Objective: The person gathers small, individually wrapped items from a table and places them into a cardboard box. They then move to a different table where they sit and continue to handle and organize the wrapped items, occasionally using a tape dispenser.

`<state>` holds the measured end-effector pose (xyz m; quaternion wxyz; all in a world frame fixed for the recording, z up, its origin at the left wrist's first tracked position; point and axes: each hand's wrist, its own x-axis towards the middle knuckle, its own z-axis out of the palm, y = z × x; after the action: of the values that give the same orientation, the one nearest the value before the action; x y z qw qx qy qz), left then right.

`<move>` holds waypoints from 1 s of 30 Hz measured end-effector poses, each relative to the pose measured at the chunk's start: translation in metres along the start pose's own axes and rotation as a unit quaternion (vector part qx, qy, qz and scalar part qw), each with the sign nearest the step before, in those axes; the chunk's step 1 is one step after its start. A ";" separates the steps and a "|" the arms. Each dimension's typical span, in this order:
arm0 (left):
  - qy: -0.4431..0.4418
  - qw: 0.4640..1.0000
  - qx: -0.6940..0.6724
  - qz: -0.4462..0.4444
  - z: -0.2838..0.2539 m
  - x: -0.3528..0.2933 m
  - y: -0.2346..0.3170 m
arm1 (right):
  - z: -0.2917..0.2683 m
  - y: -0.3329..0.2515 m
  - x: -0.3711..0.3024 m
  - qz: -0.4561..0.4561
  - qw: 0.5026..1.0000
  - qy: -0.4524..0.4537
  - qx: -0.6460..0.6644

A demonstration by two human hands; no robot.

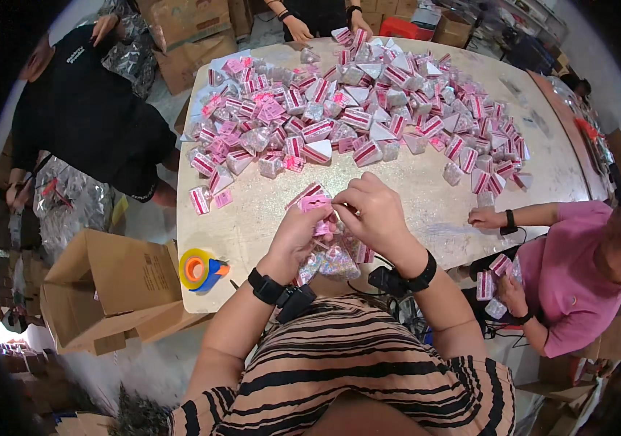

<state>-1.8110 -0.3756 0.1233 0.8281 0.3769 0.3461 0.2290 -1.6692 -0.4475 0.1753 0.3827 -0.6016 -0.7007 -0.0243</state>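
Observation:
My left hand is closed around a bunch of clear glittery bags with pink card tags, just off the table's near edge. The bags hang below the fingers. Beside it, my right hand pinches its thumb and fingertips together at the edge of the tags. What sits in that pinch is too small to make out. A pink-and-white striped wedge shows just beyond my left hand. Past both hands, a large heap of similar bagged wedges covers the far part of the table.
The pale table holds a yellow tape roll on a blue-and-orange dispenser at its left edge. An open cardboard box stands at left. A person in pink holds wedges at right; others in black stand at far side and left.

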 end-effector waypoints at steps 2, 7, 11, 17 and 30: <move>-0.014 1.000 -0.013 -0.001 -0.001 0.004 -0.002 | 0.001 0.002 0.000 0.006 1.000 -0.002 0.004; -0.006 1.000 -0.011 0.001 0.005 0.006 0.000 | 0.005 0.004 0.001 0.013 1.000 -0.010 0.016; -0.026 1.000 -0.002 0.007 0.003 0.012 -0.001 | 0.006 0.008 0.002 0.025 0.999 -0.018 0.007; -0.028 1.000 -0.001 -0.009 0.009 0.012 -0.001 | 0.005 0.009 0.001 0.058 0.998 -0.009 -0.012; -0.017 1.000 0.025 -0.001 0.012 0.010 -0.005 | 0.007 0.011 -0.002 0.051 0.997 -0.032 -0.040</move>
<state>-1.7944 -0.3780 0.1211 0.8243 0.4009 0.3382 0.2132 -1.6639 -0.4425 0.1645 0.3370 -0.6514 -0.6797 -0.0135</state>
